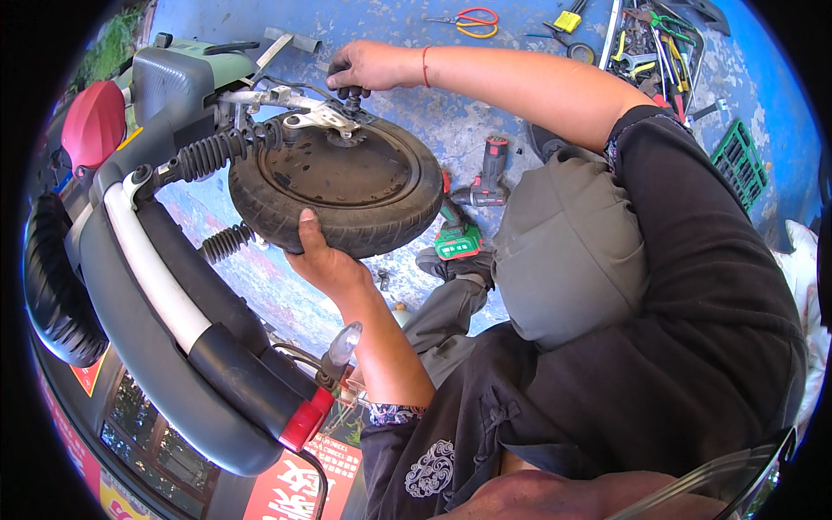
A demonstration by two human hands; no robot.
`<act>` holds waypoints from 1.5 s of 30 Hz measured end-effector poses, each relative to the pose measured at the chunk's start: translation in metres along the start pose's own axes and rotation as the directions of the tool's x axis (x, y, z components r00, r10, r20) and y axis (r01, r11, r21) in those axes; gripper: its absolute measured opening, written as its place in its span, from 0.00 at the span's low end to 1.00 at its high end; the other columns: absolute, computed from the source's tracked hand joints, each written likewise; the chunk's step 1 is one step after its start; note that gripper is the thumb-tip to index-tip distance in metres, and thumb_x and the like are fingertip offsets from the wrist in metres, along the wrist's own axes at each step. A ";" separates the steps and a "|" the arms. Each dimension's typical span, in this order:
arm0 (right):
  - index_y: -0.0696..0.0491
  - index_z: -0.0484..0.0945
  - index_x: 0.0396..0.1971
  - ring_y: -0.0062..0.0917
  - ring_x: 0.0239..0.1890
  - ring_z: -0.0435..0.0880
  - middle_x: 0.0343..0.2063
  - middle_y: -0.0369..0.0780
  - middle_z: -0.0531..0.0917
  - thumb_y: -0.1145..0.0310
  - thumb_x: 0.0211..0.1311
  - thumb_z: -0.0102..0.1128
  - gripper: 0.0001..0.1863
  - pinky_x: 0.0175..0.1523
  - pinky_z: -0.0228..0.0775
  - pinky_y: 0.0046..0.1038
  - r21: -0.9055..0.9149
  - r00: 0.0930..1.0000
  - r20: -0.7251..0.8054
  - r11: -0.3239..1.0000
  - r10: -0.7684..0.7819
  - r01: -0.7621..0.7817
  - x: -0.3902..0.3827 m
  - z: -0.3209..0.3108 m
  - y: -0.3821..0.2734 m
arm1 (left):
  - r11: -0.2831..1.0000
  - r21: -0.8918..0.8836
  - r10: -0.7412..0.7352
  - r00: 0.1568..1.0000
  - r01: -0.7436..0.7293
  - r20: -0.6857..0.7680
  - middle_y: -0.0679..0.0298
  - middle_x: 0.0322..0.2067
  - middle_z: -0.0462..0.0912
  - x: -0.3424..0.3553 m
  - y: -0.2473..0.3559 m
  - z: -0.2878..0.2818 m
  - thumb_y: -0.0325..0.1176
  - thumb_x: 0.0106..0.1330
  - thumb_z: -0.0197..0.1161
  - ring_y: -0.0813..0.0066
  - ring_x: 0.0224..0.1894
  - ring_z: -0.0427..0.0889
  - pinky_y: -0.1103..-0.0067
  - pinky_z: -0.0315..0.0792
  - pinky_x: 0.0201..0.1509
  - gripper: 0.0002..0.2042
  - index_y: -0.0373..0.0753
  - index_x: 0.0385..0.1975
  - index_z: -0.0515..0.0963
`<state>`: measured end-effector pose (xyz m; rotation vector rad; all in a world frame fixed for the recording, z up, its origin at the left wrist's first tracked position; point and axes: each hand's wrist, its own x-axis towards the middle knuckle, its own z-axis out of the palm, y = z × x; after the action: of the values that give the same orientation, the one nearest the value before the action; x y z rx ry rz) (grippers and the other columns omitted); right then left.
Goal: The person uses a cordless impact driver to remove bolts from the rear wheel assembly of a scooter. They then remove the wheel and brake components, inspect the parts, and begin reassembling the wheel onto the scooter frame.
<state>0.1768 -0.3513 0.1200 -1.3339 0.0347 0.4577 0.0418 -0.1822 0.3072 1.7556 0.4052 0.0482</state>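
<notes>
A black-tyred scooter wheel (347,173) with a dark, dirty hub disc lies tilted in front of me. Its white metal arm (312,115) runs across the hub's far side. My left hand (321,256) grips the near edge of the tyre, thumb on top and the other fingers hidden underneath. At the far side my right hand (355,69) has its fingers closed at a small dark part on the axle end. What exactly they hold is partly covered. A black-coiled shock absorber (208,156) sits left of the wheel, joined to the grey scooter body (173,347).
A red and black cordless driver (491,169) and a green-based power tool (457,238) lie by my foot. Red-and-yellow-handled scissors (475,22) lie farther off. A tool tray (663,52) and green plastic grid (739,165) are at right. The red tail light (306,420) is near.
</notes>
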 end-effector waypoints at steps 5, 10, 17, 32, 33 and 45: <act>0.58 0.82 0.46 0.26 0.38 0.81 0.36 0.42 0.86 0.59 0.68 0.62 0.17 0.47 0.74 0.30 -0.196 0.980 -0.063 0.965 -0.191 0.176 -0.001 0.007 0.005 | 1.000 -0.001 0.004 1.000 -0.004 0.000 0.52 0.57 0.74 0.000 0.000 0.001 0.30 0.63 0.61 0.60 0.53 0.80 0.66 0.78 0.57 0.28 0.31 0.63 0.65; 0.58 0.83 0.43 0.25 0.36 0.81 0.35 0.41 0.86 0.62 0.64 0.65 0.15 0.44 0.75 0.30 -0.079 0.995 -0.045 0.993 -0.091 0.087 -0.004 0.011 0.001 | 1.000 -0.010 -0.002 1.000 0.002 -0.001 0.52 0.57 0.74 -0.001 0.002 0.004 0.30 0.63 0.61 0.60 0.54 0.80 0.66 0.78 0.58 0.27 0.31 0.63 0.65; 0.57 0.85 0.36 0.24 0.32 0.81 0.29 0.40 0.86 0.64 0.58 0.70 0.12 0.39 0.75 0.29 -0.073 0.998 -0.050 0.997 -0.022 0.019 0.002 0.009 -0.002 | 0.999 -0.033 0.012 1.000 -0.011 0.014 0.52 0.58 0.74 0.001 0.000 0.000 0.29 0.64 0.60 0.61 0.54 0.79 0.66 0.76 0.59 0.27 0.30 0.63 0.65; 0.59 0.85 0.35 0.39 0.35 0.85 0.31 0.49 0.86 0.59 0.55 0.71 0.17 0.43 0.75 0.37 -0.384 0.959 -0.173 0.912 -0.226 0.146 0.000 0.023 -0.008 | 0.999 -0.042 0.007 1.000 -0.007 0.014 0.51 0.59 0.73 0.001 0.000 -0.001 0.28 0.65 0.59 0.60 0.56 0.78 0.66 0.76 0.60 0.27 0.30 0.64 0.64; 0.59 0.85 0.35 0.41 0.36 0.85 0.32 0.50 0.86 0.59 0.56 0.71 0.17 0.44 0.75 0.38 -0.405 0.948 -0.162 0.895 -0.275 0.190 0.000 0.023 -0.009 | 0.999 -0.040 0.009 1.000 -0.008 0.015 0.51 0.59 0.73 0.001 -0.001 0.000 0.28 0.65 0.59 0.60 0.56 0.78 0.66 0.76 0.60 0.27 0.30 0.64 0.64; 0.59 0.86 0.37 0.36 0.36 0.87 0.33 0.49 0.87 0.62 0.55 0.69 0.16 0.45 0.77 0.34 -0.224 0.989 -0.121 0.973 -0.085 0.056 -0.002 0.019 -0.005 | 1.000 -0.028 0.010 1.000 -0.010 0.012 0.51 0.59 0.73 -0.001 0.002 0.002 0.29 0.65 0.59 0.60 0.56 0.78 0.66 0.76 0.60 0.27 0.30 0.64 0.63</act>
<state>0.1720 -0.3346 0.1296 -1.5767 0.0454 0.3197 0.0420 -0.1845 0.3085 1.7294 0.3852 0.0498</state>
